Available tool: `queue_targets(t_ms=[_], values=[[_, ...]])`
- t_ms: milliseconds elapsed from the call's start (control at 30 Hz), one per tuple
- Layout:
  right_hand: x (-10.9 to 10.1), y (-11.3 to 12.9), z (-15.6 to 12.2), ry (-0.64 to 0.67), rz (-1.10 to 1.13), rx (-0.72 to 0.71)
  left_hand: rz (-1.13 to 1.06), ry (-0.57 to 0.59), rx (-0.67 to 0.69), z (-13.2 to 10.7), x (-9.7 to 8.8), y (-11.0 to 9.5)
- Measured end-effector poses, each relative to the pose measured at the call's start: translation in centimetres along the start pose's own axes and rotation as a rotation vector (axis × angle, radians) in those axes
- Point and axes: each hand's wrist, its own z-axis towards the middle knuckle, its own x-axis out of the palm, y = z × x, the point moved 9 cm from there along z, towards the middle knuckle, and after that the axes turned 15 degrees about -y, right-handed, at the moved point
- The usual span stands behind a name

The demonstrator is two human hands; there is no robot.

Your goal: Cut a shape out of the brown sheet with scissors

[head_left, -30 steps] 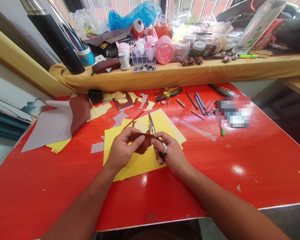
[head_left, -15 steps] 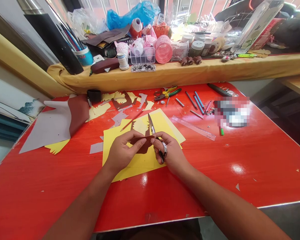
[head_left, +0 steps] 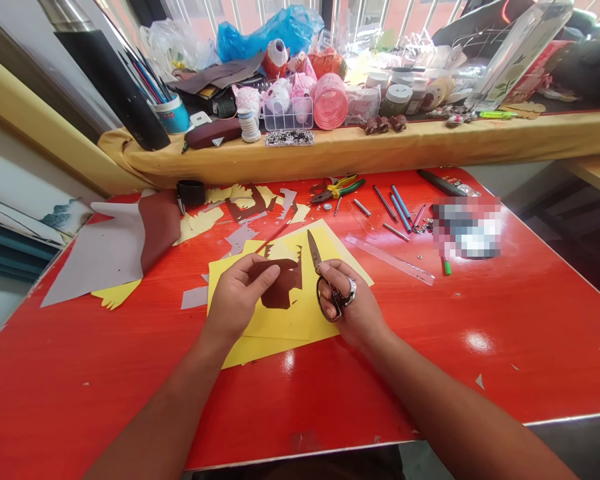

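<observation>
The left hand (head_left: 236,300) is closed in a pinch, thumb and fingers gripping a piece of brown cut sheet (head_left: 283,290) by its upper edge. The piece is held at center frame, over a stack of yellow card (head_left: 280,330). The right hand (head_left: 353,300) is closed around the handles of a pair of steel scissors (head_left: 314,252), with the blades together and pointing toward upper left. The blades are near the brown piece but not touching it.

The yellow card lies on the red tabletop (head_left: 105,373). A clear ruler (head_left: 390,260) lies to the right of the card, and green-handled pliers (head_left: 337,190) lie toward upper center. A gray and brown sheet (head_left: 115,247) lies at left. A cloth-covered shelf (head_left: 360,148) runs along the top of the frame, carrying a plastic compartment box (head_left: 289,113).
</observation>
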Motion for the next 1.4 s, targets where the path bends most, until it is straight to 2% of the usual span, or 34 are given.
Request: queue_targets(t_ms=[233, 400, 600, 800, 967, 1133, 1267, 1400], values=[[0.0, -0.5, 0.0, -0.006, -0.039, 0.021, -0.145, 0.008, -0.098, 0.5, 0.1, 1.0], [0.8, -1.2, -0.4, 0.093, -0.115, 0.025, -0.097, 0.022, -0.087, 0.4, 0.3, 0.8], [0.8, -1.0, -0.5, 0.084, -0.096, -0.004, 0.012, 0.054, -0.048, 0.3, 0.5, 1.1], [0.8, -0.9, -0.3, 0.084, -0.100, 0.000, 0.062, 0.141, -0.020, -0.4, 1.6, 1.1], [0.8, -0.7, -0.3, 0.085, -0.143, -0.023, 0.173, 0.284, 0.004, -0.7, 2.6, 1.2], [1.0, -0.9, -0.5, 0.111, -0.191, -0.013, 0.271, 0.356, 0.083, -0.7, 2.7, 1.3], [0.9, -1.1, -0.6, 0.110, -0.242, -0.006, 0.262, 0.432, 0.073, -1.2, 3.1, 1.2], [1.0, -1.4, -0.5, 0.119, -0.269, -0.009, 0.318, 0.393, 0.112, -1.1, 2.9, 0.6]])
